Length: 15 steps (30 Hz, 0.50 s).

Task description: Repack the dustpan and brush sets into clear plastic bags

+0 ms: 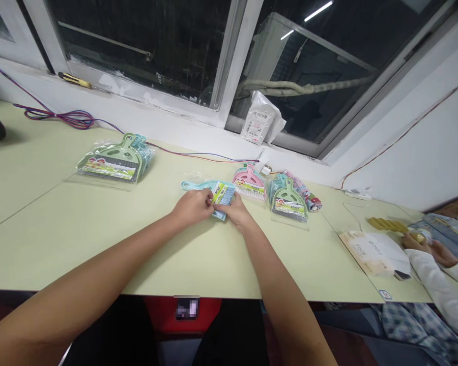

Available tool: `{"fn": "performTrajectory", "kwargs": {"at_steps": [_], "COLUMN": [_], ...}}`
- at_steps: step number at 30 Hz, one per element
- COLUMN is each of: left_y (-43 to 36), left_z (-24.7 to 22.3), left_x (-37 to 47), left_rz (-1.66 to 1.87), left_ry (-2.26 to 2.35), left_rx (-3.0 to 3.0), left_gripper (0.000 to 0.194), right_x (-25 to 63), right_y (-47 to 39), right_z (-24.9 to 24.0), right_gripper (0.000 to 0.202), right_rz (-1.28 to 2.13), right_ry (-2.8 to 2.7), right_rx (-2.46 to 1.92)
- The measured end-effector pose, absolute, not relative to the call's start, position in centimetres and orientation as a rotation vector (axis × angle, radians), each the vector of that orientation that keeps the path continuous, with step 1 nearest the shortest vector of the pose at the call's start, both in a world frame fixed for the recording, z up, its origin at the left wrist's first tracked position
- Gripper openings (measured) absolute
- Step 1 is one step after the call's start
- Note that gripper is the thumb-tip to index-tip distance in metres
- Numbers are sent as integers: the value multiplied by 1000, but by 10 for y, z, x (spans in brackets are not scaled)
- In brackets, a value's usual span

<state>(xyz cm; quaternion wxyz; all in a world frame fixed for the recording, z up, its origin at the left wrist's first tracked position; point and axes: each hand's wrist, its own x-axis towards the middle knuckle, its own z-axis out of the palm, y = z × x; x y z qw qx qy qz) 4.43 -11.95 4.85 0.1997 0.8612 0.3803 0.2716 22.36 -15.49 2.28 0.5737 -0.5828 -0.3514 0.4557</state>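
Both hands are on a light blue dustpan-and-brush set (225,194) in clear wrap, its handle pointing left. My left hand (194,206) is closed at its lower left, fingers pinched by the yellow-green label. Gripping the right end, my right hand (237,209) has its thumb across the front. Just behind stands a pink wrapped set (249,183). Right of that, a green wrapped set (289,202) overlaps a blue one (277,185). Farther left, another green wrapped set (114,160) lies over blue ones.
A screwdriver (76,80) and a white packet (260,122) rest on the window ledge. Coiled cable (74,119) lies back left. At right, a person's hands (431,248) hold something yellowish near a white package (377,254).
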Motion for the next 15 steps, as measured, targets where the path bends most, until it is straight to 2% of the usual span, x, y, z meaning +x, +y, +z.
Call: {"fn": "performTrajectory", "kwargs": {"at_steps": [4,9,12,15], "left_y": [-108,-64,-36,-22], "left_z": [54,49,33,19], "left_x": [36,8,-7,-11], "left_rz": [912,1190,1051,922], "left_ry": [1035,1325,1542,1553], "left_rx": [2278,2057,1997,1988], "left_gripper": [20,27,34,36], "right_x": [225,226,227,228], "right_y": [-153,-151,-150,-149], "right_z": [19,17,17,14], "right_gripper": [103,84,80,82], "right_rz": [1074,1154,1198,1166], "right_ry": [-822,-779,-764,-819], "right_rx": [-1315,-1259,-1242,-1247]}}
